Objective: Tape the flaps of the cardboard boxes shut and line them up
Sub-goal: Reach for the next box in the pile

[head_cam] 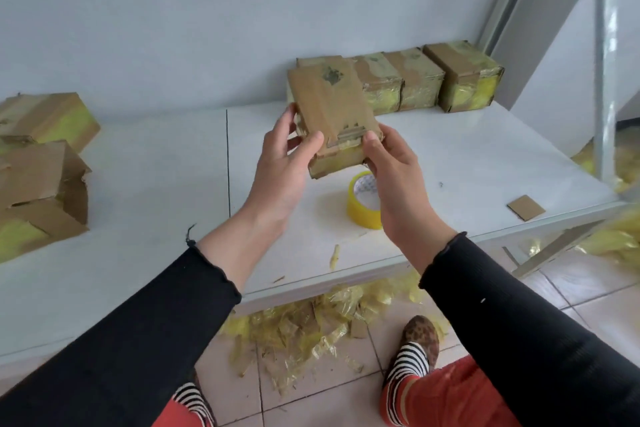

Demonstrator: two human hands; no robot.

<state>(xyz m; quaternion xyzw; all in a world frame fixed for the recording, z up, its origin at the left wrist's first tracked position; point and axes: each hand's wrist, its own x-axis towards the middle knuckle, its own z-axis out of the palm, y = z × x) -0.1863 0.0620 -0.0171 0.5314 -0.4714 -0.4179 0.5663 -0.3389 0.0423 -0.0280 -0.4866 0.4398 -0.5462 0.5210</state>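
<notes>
Aloft, box (332, 107) gripped between left hand (284, 170), right hand (394, 177)

No readable text, dark smudged mark on held box (332, 104), tape roll (363, 201) print illegible

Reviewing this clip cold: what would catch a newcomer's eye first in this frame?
First, the cardboard box held up over the middle of the white table, gripped by the left hand and right hand. Just beneath it on the table sits a yellow tape roll. Next, the row of taped boxes against the back wall, and the yellow tape scraps on the floor under the table edge.
</notes>
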